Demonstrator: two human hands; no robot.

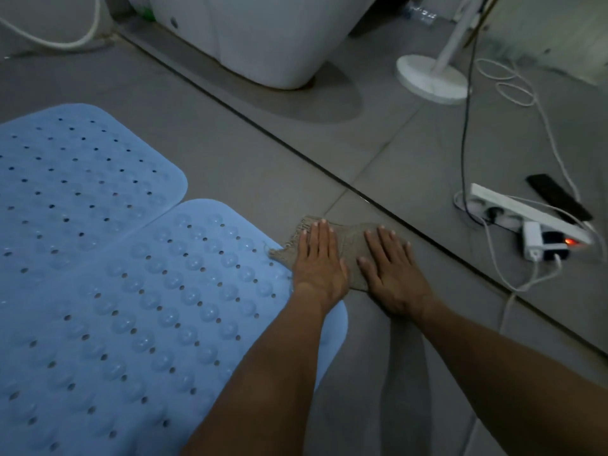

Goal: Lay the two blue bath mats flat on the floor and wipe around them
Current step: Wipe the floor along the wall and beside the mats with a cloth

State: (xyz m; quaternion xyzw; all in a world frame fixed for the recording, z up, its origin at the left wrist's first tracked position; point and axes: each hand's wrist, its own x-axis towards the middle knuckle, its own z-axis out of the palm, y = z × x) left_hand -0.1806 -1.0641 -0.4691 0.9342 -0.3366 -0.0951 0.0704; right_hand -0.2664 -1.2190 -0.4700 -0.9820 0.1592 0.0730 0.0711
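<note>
Two blue bath mats with holes and suction cups lie flat on the grey tile floor. The far mat (72, 179) fills the upper left, and the near mat (138, 317) overlaps its corner and runs to the bottom edge. A brown frayed cloth (350, 245) lies on the floor just right of the near mat, its left corner touching the mat's edge. My left hand (317, 261) and my right hand (391, 271) both press flat on the cloth, fingers straight, side by side.
A dark floor groove (263, 133) runs diagonally from top centre to the right edge. Beyond it stand a white toilet base (263, 44) and a white fan stand (431, 77). A lit power strip (526, 215) with plugs, cables and a black remote lies at right.
</note>
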